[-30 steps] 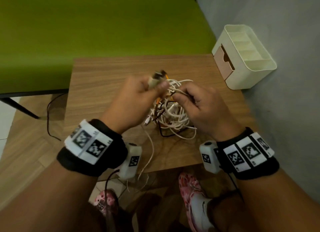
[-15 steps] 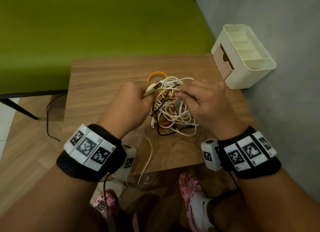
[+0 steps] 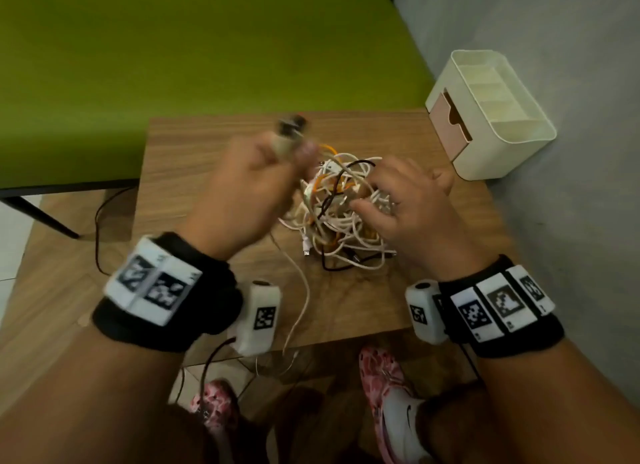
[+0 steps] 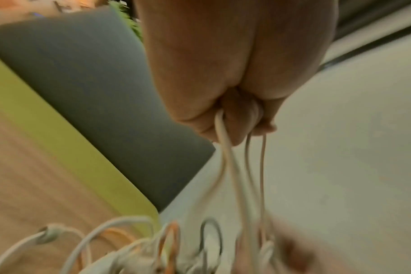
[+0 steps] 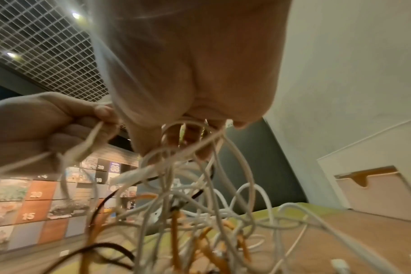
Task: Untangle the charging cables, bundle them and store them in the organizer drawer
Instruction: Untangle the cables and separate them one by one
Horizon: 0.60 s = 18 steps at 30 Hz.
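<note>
A tangle of white, orange and black charging cables [image 3: 341, 217] lies mid-table. My left hand [image 3: 294, 151] is raised just left of it and grips a white cable [image 4: 225, 148] by its plug end [image 3: 289, 132]; the hand is blurred by motion. Two strands run from that fist down into the heap. My right hand [image 3: 367, 200] rests on the heap's right side, fingers [image 5: 174, 140] curled through several white loops. The cream organizer [image 3: 519, 144] stands at the table's far right corner, its pink drawer [image 3: 446, 124] closed.
The wooden table [image 3: 207, 144] stands against a grey wall [image 3: 571, 82] on the right, with a green bench [image 3: 173, 65] behind it. One white cable [image 3: 301, 307] trails off the table's front edge. My feet in pink shoes [image 3: 384, 377] are under that edge.
My left hand has lifted up and back from the heap with the plug end, pulling its cable taut. My right hand stays on the tangle, fingers spread a little wider.
</note>
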Motion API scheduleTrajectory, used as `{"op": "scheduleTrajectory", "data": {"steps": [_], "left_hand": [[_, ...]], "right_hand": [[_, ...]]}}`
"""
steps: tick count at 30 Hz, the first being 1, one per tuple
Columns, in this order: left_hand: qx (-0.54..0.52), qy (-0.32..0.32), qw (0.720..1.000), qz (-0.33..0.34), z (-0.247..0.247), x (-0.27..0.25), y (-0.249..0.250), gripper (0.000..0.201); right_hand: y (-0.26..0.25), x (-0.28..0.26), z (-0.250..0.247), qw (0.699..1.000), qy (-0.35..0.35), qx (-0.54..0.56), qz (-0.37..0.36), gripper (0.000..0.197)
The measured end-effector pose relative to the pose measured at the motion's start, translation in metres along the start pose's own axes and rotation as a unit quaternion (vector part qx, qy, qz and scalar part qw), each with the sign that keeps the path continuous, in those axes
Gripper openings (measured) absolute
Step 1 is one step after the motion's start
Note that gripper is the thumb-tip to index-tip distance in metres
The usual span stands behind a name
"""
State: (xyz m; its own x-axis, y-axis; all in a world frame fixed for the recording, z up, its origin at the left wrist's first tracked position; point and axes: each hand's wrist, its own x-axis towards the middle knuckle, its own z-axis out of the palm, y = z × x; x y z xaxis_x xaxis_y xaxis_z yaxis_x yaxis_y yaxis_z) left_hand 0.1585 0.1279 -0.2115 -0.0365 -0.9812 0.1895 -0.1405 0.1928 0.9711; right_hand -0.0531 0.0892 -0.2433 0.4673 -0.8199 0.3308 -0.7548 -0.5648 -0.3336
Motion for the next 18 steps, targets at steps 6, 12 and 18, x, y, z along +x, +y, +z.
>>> {"op": "scheduleTrajectory", "data": {"steps": [6,12,18], "left_hand": [[-0.131,0.047,0.989,-0.047,-0.043,0.001,-0.002,0.033],[-0.044,0.022,0.995,-0.082,-0.018,0.003,-0.007,0.028],[-0.127,-0.009,0.99,-0.053,-0.006,0.0,0.002,0.028]], "right_hand": [[0.025,-0.004,-0.016,0.968,-0.194,-0.076,0.143,0.03],[-0.016,0.002,-0.031,0.989,0.041,0.14,0.038,0.047],[-0.056,-0.003,-0.006,0.928,-0.035,0.366,0.054,0.015]]}}
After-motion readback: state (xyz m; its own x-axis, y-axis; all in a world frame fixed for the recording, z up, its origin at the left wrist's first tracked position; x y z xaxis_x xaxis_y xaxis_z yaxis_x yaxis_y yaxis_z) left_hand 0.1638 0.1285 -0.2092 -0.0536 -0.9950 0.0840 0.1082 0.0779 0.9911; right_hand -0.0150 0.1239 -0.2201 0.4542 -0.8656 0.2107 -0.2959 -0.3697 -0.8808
